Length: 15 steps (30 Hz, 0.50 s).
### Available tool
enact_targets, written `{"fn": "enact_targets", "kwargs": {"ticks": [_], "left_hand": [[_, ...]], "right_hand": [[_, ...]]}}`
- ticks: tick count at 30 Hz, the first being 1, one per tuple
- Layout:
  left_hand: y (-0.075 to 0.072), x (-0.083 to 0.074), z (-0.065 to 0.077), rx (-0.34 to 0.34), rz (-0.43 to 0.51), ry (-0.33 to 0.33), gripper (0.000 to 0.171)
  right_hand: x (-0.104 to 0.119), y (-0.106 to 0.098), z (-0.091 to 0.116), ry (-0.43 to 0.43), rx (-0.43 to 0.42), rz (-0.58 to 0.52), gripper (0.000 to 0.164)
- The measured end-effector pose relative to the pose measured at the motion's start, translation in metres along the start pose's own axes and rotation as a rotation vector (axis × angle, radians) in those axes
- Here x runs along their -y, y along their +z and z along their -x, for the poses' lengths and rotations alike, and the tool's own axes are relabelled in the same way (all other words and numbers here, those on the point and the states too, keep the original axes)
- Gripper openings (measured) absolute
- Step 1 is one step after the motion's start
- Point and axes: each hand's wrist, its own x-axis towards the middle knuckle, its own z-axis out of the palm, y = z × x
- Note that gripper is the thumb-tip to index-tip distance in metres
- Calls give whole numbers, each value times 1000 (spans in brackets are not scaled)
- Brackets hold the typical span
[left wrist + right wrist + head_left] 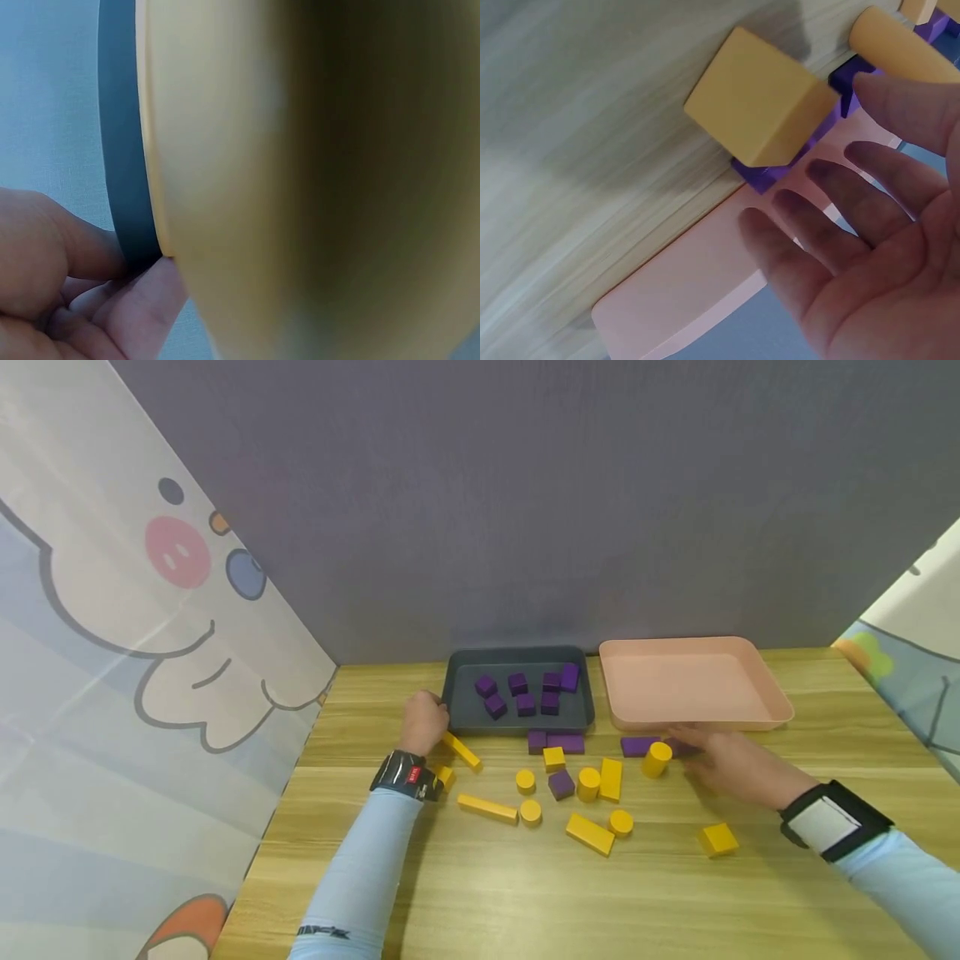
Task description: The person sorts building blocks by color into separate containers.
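Note:
My left hand is at the left side of the dark tray, pinching its rim between thumb and finger; the tray's dark wall runs into that pinch in the left wrist view. Several purple cubes lie inside the tray. A yellow bar lies beside this hand. My right hand reaches in front of the pink tray, its fingers spread and slightly bent, with nothing gripped. Its fingertips overlap a purple block; a yellow cylinder stands just left of them.
Yellow blocks and discs lie scattered in front of the trays, among them a flat block, a bar and a cube. Purple blocks lie along the dark tray's front. A grey wall rises behind both trays.

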Motion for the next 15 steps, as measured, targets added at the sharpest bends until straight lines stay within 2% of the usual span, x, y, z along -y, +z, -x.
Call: {"fn": "enact_targets", "kwargs": {"ticks": [7, 11, 15], "left_hand": [[0, -1, 0, 5, 0, -9, 27], [-1, -1, 0, 4, -2, -10, 27], [0, -1, 1, 1, -8, -13, 26]], "right_hand": [[-6, 2, -7, 15, 5, -19, 52], [-9, 4, -10, 22, -4, 2, 44], [-10, 5, -12, 39, 28, 23, 37]]}}
